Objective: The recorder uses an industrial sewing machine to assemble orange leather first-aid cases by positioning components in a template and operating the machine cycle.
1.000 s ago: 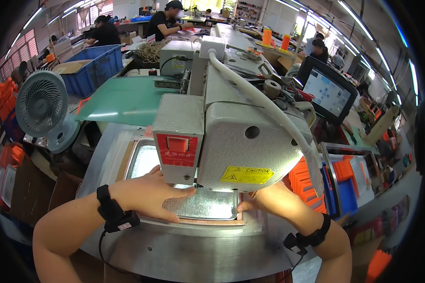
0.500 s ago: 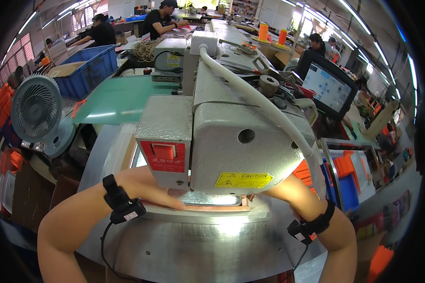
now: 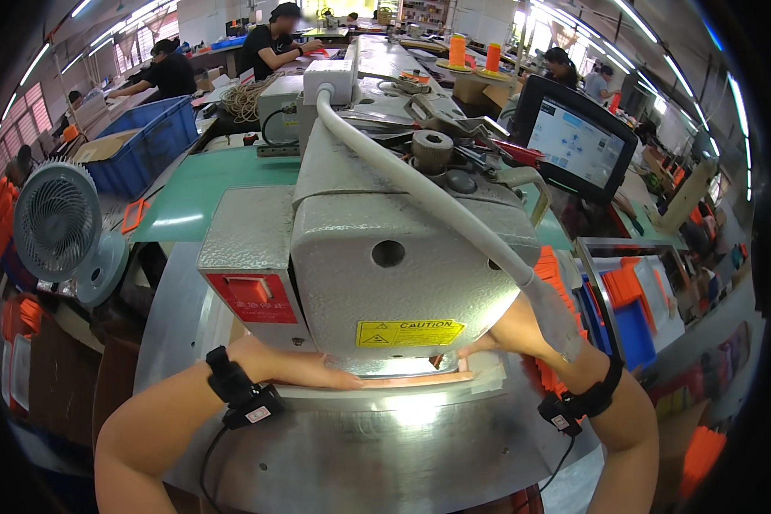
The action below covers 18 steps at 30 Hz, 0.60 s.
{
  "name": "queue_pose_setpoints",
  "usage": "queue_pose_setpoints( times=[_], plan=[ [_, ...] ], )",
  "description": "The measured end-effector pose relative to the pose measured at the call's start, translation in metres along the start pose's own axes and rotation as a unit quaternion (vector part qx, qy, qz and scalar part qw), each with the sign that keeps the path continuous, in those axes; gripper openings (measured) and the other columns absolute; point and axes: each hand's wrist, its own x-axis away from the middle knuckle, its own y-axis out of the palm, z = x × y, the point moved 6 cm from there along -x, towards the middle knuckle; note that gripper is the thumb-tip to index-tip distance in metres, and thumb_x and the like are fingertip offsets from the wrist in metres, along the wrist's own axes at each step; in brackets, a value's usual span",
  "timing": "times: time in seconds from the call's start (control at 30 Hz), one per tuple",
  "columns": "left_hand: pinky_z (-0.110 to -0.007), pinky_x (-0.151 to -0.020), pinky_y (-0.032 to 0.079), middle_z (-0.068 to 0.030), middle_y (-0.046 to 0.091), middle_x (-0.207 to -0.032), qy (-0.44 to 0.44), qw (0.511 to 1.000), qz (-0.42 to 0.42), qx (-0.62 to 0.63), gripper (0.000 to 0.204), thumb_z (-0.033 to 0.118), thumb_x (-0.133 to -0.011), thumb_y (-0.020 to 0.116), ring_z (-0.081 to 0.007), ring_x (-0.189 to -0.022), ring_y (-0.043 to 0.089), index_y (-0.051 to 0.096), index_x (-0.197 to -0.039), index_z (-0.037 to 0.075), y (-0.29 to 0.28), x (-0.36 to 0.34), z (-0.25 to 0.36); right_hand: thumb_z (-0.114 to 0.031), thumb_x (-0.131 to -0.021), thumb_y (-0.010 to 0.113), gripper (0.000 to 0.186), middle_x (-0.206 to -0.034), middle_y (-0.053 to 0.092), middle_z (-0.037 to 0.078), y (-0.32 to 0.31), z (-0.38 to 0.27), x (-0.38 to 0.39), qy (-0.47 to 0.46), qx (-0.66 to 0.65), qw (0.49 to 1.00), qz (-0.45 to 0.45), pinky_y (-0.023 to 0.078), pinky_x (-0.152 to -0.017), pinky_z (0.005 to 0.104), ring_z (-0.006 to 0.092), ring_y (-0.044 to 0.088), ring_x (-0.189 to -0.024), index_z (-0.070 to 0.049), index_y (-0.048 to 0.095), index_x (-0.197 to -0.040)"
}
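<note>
A large grey industrial sewing machine head (image 3: 403, 274) fills the middle, hiding much of both my hands. Under its front edge lies a narrow tan frame strip (image 3: 420, 379) with bright, shiny material (image 3: 394, 367) behind it, lit by a lamp. My left hand (image 3: 313, 371) rests at the strip's left part, a digit stretched along it; its other fingers are behind the machine. My right hand (image 3: 491, 337) reaches in at the strip's right end, its fingers mostly hidden. Each wrist wears a black strap with a small cabled box.
A curved metal table (image 3: 377, 454) lies in front. To the left stand a grey fan (image 3: 60, 223) and a blue crate (image 3: 150, 146). A control screen (image 3: 578, 141) and a blue bin (image 3: 630, 334) with orange pieces are right. Loose tools and a metal spool (image 3: 433, 150) lie atop the machine. People work behind.
My view has shifted, so the machine sits further left in the picture. My left hand's visible digit now lies further right along the strip. Both hands stay at the strip.
</note>
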Motion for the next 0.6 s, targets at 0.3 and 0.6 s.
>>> queue_pose_setpoints(
  times=[0.3,0.6],
  plan=[
    [-0.038,-0.09,0.049,-0.0141,0.067,-0.116,-0.026,0.999,0.035,-0.027,0.076,0.054,-0.075,0.081,-0.0273,-0.107,0.063,0.06,-0.129,0.005,-0.01,0.006,0.009,-0.038,-0.063,0.091,0.094,-0.143,0.053,0.017,-0.008,-0.026,-0.014,0.035,0.178,0.983,-0.013,0.036,-0.112,0.047,0.0396,0.046,-0.134,-0.011,0.049,-0.142],
    [-0.036,-0.115,0.032,-0.0267,0.044,-0.148,-0.071,0.994,-0.088,0.013,0.101,0.063,-0.083,0.066,-0.0329,-0.14,0.043,0.032,-0.15,-0.004,-0.002,0.011,0.021,-0.04,-0.083,0.075,0.073,-0.141,0.053,0.024,0.004,-0.015,-0.01,0.027,0.118,0.988,-0.097,0.042,-0.109,0.0435,0.0395,0.053,-0.129,-0.004,0.051,-0.142]
  ],
)
